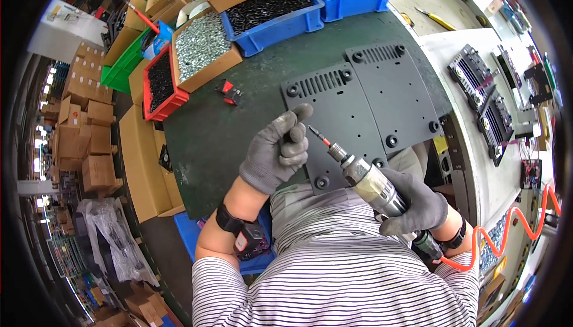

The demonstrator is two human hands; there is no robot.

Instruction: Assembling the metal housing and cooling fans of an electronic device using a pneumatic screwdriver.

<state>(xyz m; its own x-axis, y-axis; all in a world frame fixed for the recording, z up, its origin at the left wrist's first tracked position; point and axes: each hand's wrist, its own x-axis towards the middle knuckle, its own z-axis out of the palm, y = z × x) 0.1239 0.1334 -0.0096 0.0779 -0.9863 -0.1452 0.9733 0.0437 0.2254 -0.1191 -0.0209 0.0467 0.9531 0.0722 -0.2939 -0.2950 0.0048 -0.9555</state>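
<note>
Right grip clenched around screwdriver.

The left hand wears a grey glove and is curled into a loose fist, with the thumb raised. Its bare forearm carries a black band at the wrist. The right hand, also gloved, is closed in a full grip, just beside the left one.

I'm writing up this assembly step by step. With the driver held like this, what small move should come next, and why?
Probably bring the driver tip to the left hand. The right hand holds it tilted, bit in the air just beside the closed left fingers, not on the dark plate. Whether those fingers hold a screw is hidden.
</note>
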